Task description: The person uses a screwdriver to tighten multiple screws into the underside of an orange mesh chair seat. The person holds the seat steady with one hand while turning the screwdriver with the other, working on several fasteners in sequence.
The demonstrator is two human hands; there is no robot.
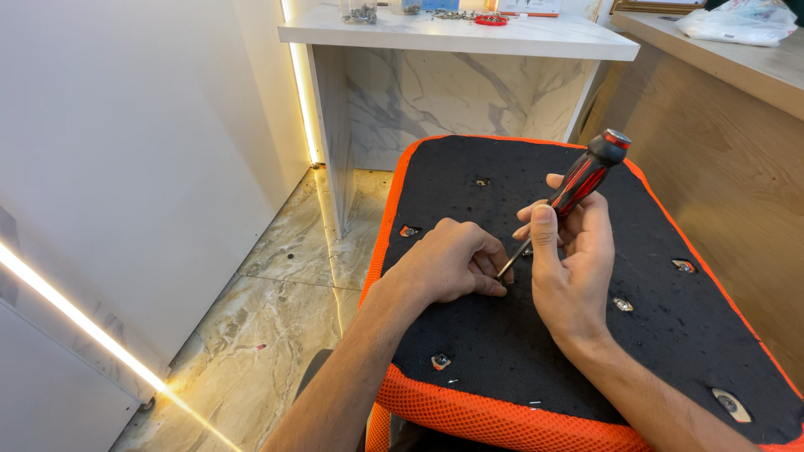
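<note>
Screwdriver, red-and-black, is being gripped in the right hand, tip angled down at the upturned chair seat; left hand is pinching closed beside the tip, steadying something hidden.

Screwdriver tip and small parts out of sight

The screwdriver shaft ends behind the curled fingers of the left hand, so its tip and whatever those fingers pinch stay hidden. The right hand covers the lower handle. The seat underside is cut off at the near and right edges. On the far table, the small items are too tiny and cropped to identify.
</note>
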